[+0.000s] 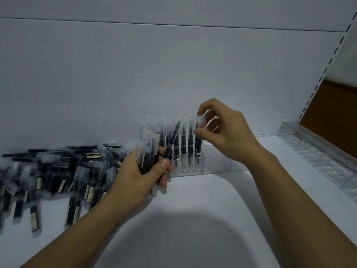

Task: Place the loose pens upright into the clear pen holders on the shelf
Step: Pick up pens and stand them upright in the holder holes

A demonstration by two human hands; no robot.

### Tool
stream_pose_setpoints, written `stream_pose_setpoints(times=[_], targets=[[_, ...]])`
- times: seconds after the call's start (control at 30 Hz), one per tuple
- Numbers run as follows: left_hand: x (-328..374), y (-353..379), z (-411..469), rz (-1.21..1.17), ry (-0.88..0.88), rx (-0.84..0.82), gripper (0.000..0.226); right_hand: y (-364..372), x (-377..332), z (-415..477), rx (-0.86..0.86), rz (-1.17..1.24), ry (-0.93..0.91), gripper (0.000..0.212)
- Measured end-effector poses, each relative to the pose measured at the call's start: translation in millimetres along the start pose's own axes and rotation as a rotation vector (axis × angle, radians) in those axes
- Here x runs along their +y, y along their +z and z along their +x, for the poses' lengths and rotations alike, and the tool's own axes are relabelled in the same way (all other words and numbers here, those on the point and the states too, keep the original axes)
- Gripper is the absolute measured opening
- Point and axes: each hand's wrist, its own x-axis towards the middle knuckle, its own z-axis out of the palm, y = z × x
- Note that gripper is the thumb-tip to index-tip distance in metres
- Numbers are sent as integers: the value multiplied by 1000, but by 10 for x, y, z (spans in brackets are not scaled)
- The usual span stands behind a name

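The left hand [143, 171], at nine o'clock from the clear pen holder [212, 163], curled its fingers and thumb round a bundle of pens [149, 151] held upright, seemingly as a ready stock from which each could be drawn already oriented. The right hand [226, 132], at twelve o'clock above the holder's filled row, pinched the clear cap of one pen [199, 144] between thumb and forefinger, its other fingers loosely spread. That high grip probably let the barrel drop straight into its hole beside standing neighbours. The pen stood at the row's three o'clock end, with empty holes beyond it. The loose pile [63, 167] lay farther out at nine o'clock on the shelf [193, 209], with many pens not yet sorted.
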Motion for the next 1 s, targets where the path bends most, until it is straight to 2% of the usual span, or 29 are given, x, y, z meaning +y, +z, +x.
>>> stream_pose_setpoints(times=[0.2,0.33,0.4,0.47,0.63,0.73,0.87,1.0], targets=[[-37,10,17,-51,-28,44,14,-5,14,4,47,-68,-43,27],[-26,15,8,-77,-45,49,25,19,-59,-7,263,17,-108,17],[-38,17,6,-101,-63,43,31,66,-144,-28,310,135,-131,13],[-45,14,11,-107,-68,34,32,128,-235,-55,261,251,-130,15],[-62,4,18,-119,-64,46,27,209,-305,-91,40,266,-158,49],[-68,11,21,-107,-50,39,29,251,-314,-93,-5,422,-116,45],[-68,13,19,-140,-70,60,29,259,-318,-72,27,520,-86,41],[-74,11,12,-133,-67,94,23,177,-311,-34,211,561,-53,39]])
